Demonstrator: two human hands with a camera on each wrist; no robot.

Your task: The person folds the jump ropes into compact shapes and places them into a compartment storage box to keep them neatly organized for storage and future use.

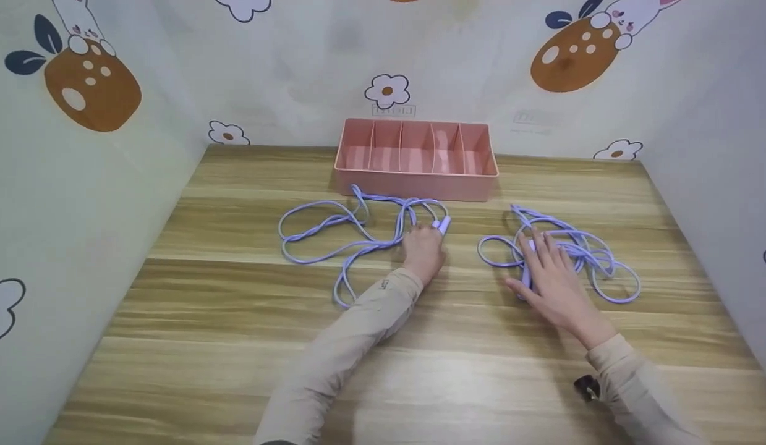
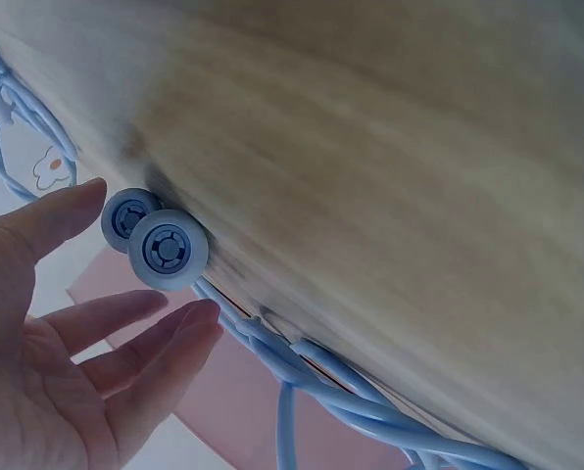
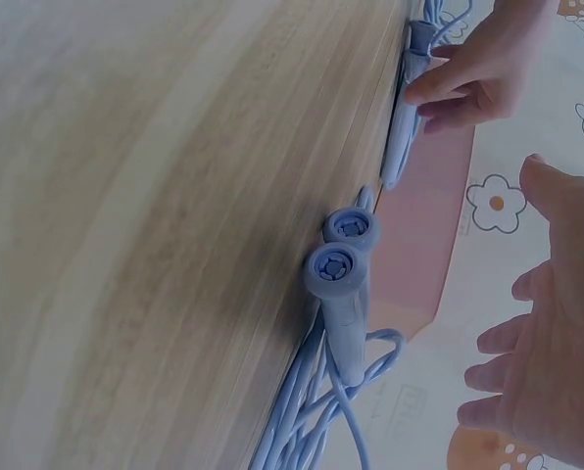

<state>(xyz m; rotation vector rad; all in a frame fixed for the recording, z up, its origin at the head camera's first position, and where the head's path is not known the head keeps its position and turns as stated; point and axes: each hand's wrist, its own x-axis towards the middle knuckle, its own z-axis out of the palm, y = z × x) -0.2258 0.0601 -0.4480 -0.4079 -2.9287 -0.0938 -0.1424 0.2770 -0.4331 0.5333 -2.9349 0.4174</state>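
Observation:
Two light-blue jump ropes lie on the wooden table. The left rope (image 1: pixel 308 233) spreads in loose loops, its paired handles (image 1: pixel 445 225) by my left hand (image 1: pixel 424 252). In the left wrist view the round handle ends (image 2: pixel 169 249) sit between thumb and fingers, which are bent but spread apart. Over the right rope (image 1: pixel 617 300), bundled in tangled loops, is my right hand (image 1: pixel 553 287) with fingers extended. A handle (image 1: pixel 526 276) shows beside its thumb. From the right wrist, two handle ends (image 3: pixel 335 269) stand out in front of the spread fingers.
A pink box (image 1: pixel 417 186) with several narrow compartments stands behind the ropes, against the back wall. Patterned walls (image 1: pixel 98 185) enclose the table (image 1: pixel 234 346) at the left, back and right. A small black object (image 1: pixel 586 388) is at the right sleeve.

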